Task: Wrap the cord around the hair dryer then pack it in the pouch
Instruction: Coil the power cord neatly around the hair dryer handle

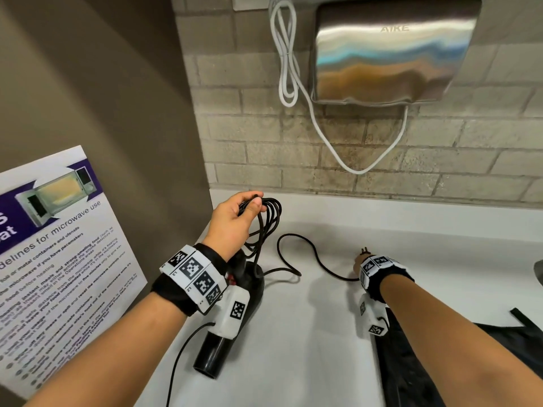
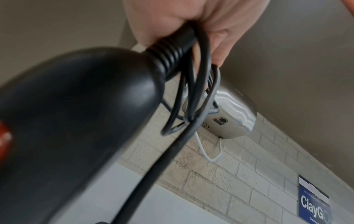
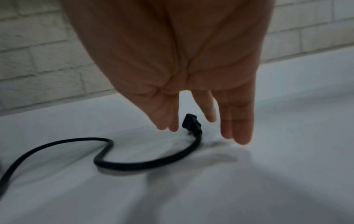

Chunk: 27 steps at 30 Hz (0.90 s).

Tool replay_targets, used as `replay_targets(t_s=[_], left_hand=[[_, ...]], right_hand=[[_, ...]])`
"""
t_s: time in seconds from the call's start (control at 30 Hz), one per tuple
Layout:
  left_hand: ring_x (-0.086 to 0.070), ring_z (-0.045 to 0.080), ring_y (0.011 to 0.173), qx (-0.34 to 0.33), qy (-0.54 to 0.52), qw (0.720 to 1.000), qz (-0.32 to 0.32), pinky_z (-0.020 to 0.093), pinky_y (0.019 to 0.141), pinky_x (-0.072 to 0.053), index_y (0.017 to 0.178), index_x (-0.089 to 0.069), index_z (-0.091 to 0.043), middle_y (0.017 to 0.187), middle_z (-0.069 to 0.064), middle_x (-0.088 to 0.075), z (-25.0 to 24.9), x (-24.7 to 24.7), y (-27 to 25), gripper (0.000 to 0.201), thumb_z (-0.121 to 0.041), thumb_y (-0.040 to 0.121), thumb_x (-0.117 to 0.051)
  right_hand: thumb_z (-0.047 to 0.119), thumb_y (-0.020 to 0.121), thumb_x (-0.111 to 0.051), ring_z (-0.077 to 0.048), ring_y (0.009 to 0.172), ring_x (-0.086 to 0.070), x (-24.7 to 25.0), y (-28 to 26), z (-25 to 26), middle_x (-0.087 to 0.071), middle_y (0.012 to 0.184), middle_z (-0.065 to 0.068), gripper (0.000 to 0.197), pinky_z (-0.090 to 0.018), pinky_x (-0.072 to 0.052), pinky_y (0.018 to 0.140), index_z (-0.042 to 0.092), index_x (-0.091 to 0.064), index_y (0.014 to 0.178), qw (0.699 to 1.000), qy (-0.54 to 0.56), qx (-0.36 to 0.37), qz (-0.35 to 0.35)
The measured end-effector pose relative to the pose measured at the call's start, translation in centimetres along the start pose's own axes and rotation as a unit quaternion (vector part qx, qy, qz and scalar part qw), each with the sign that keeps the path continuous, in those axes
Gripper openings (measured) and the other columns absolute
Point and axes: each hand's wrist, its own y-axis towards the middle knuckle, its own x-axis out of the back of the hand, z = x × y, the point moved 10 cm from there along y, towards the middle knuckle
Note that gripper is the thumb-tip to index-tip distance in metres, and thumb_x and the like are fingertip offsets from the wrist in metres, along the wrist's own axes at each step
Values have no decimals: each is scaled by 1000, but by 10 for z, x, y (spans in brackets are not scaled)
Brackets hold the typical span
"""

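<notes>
A black hair dryer [image 1: 226,330] lies on the white counter [image 1: 317,342], nozzle toward me, partly under my left wrist. Above it my left hand [image 1: 249,202] grips several loops of its black cord [image 1: 266,218]. In the left wrist view those fingers [image 2: 191,22] curl round the loops and the ribbed cord collar [image 2: 172,53] at the dryer's handle [image 2: 76,121]. The loose cord snakes right across the counter to the plug [image 3: 191,124]. My right hand [image 3: 203,131] hangs over the plug with straight fingers on either side, not gripping it. A black pouch [image 1: 417,374] lies under my right forearm.
A steel wall hand dryer [image 1: 390,51] with a dangling white cable [image 1: 289,69] hangs on the brick wall behind the counter. A microwave-guidelines poster [image 1: 58,245] covers the left wall. A dark curved edge [image 1: 539,271] shows at the far right.
</notes>
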Motion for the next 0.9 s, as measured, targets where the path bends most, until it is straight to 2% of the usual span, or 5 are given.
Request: replay_targets(t_s=[0.17,0.27,0.37,0.5,0.9], left_hand=[[-41,44,86,7,3,1000,-2,62,88,-38,115,-58,-8,81,-3,-62,0,2,0,25,-16,95,-46],[-45,23,45,12,-3,1000,8,60,82,-40,113,-58,-8,82,-1,-62,3,-1,2,24,-16,95,-46],[-47,-7,39,3,-18,1000,15,27,57,-41,114,-56,-1,81,0,-61,6,-3,6,26,-14,95,-45],[-48,-8,39,-7,-26,999,29,1,44,-32,114,-56,-2,80,2,-61,9,-9,7,25,-11,95,-45],[-41,-4,35,17,-53,998,0,10,42,-28,107,-58,-7,81,1,-62,19,0,13,19,-15,95,-45]], right_hand=[[14,83,-55,-29,126,-46,-1,-8,11,-46,137,-8,43,-42,-44,100,9,-51,125,999,-45,24,12],[12,81,-56,-27,123,-49,6,-8,10,-50,134,-8,40,-34,-46,99,10,-55,121,999,-51,10,-5],[15,80,-59,-25,126,-47,12,-4,1,-42,140,-7,53,-32,-45,98,9,-45,131,999,-32,-33,-27],[19,85,-58,-21,123,-50,16,-2,-6,-53,132,-6,45,-25,-43,101,6,-48,127,998,2,-65,-28],[14,97,-34,-36,114,-52,71,2,23,-55,123,-24,33,-36,-42,85,-6,-50,118,933,347,-6,-99]])
